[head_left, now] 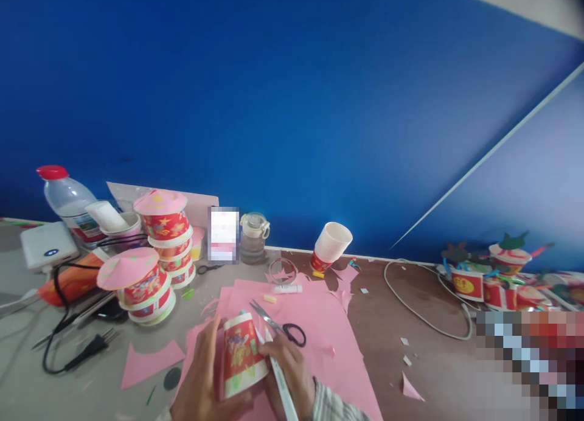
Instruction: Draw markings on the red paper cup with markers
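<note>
My left hand wraps round a red printed paper cup, which lies on its side over pink paper sheets. My right hand presses its fingers on the cup's right side and holds a white ruler-like strip that runs down toward me. Black-handled scissors lie open on the pink paper just beyond my right hand. A white glue stick lies farther back.
Stacks of decorated cups with pink cone lids stand at left, near a water bottle, a power bank and black cables. A tilted stack of white cups, a glass jar and a white cable lie behind. Finished cups sit right.
</note>
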The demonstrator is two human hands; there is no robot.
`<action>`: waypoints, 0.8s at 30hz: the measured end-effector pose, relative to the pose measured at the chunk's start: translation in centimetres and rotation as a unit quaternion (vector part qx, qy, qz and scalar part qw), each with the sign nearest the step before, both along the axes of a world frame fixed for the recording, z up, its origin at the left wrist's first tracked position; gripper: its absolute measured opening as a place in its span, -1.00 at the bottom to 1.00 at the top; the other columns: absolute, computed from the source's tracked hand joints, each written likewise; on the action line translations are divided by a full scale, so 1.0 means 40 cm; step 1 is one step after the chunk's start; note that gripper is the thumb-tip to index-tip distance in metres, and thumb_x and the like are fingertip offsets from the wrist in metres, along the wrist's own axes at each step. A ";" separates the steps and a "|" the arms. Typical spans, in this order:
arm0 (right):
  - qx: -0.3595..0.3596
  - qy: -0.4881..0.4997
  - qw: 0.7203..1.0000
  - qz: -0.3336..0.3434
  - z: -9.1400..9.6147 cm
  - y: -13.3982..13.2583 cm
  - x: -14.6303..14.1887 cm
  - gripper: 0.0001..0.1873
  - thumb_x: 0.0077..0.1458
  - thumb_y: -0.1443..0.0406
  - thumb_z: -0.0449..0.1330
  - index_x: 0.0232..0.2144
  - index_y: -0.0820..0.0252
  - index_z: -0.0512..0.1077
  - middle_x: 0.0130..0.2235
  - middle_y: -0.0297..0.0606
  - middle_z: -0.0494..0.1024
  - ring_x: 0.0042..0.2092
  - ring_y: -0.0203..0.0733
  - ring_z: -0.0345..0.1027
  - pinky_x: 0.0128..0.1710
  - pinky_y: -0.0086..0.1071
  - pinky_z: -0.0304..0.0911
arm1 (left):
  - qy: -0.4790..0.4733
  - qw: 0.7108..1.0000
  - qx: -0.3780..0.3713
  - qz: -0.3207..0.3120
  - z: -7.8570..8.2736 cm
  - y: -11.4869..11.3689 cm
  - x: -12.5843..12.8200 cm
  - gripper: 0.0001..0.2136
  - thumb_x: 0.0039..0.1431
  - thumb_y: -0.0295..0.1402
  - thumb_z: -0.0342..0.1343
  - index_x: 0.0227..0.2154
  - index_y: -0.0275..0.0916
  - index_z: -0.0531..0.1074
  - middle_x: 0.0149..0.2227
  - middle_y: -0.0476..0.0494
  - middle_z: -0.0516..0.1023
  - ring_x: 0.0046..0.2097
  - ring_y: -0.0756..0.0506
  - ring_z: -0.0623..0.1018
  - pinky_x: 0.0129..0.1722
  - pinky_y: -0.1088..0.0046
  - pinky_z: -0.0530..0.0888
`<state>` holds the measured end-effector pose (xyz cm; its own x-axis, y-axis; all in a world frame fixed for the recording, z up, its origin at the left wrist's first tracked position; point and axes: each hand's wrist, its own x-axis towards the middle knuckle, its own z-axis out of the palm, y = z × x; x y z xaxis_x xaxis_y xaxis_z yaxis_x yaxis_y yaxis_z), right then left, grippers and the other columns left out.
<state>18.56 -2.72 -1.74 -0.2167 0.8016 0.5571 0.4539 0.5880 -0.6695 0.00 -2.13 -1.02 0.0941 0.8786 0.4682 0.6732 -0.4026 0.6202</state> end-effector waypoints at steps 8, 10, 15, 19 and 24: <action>0.032 0.001 0.999 0.020 -0.015 0.000 0.002 -0.59 -0.15 0.50 0.13 -0.22 0.03 0.34 -0.40 -0.32 0.50 -0.42 -0.08 0.41 -0.41 -0.31 0.34 | -0.004 1.000 0.014 0.001 0.012 -0.004 0.016 0.00 -0.41 0.19 0.09 0.08 -0.15 -0.21 -0.03 -0.20 0.25 -0.01 -0.35 0.26 -0.11 0.00 0.36; 0.041 0.012 0.999 0.019 -0.013 0.005 0.004 -0.62 -0.14 0.48 0.11 -0.23 0.04 0.34 -0.39 -0.31 0.51 -0.41 -0.06 0.41 -0.41 -0.29 0.35 | 0.001 1.000 0.000 -0.004 0.004 -0.006 0.013 0.03 -0.44 0.20 0.10 0.09 -0.16 -0.23 0.01 -0.22 0.19 0.03 -0.37 0.20 -0.08 -0.01 0.32; 0.062 0.023 0.998 -0.005 -0.010 0.018 0.003 -0.65 -0.13 0.40 0.08 -0.21 0.05 0.33 -0.37 -0.27 0.53 -0.42 -0.03 0.43 -0.47 -0.30 0.35 | 0.010 1.000 -0.008 -0.016 0.002 -0.008 0.013 0.01 -0.40 0.14 0.15 0.09 -0.09 -0.28 0.06 -0.20 0.12 0.07 -0.37 0.12 -0.02 -0.04 0.22; 0.068 -0.004 0.997 -0.024 -0.002 0.020 -0.002 -0.66 -0.15 0.41 0.08 -0.23 0.05 0.35 -0.38 -0.27 0.54 -0.41 -0.04 0.44 -0.45 -0.31 0.36 | -0.006 1.000 -0.001 -0.025 0.024 -0.005 0.022 -0.01 -0.38 0.06 0.19 0.08 -0.08 -0.27 0.03 -0.19 0.15 0.02 -0.34 0.20 -0.03 -0.01 0.26; 0.075 -0.028 0.996 -0.033 0.012 0.017 -0.005 -0.69 -0.16 0.41 0.07 -0.27 0.10 0.36 -0.40 -0.28 0.53 -0.42 -0.07 0.43 -0.45 -0.34 0.35 | -0.007 1.000 -0.012 -0.028 0.033 -0.004 0.024 -0.01 -0.39 0.05 0.21 0.08 -0.09 -0.25 0.02 -0.18 0.16 0.04 -0.34 0.17 0.00 -0.02 0.21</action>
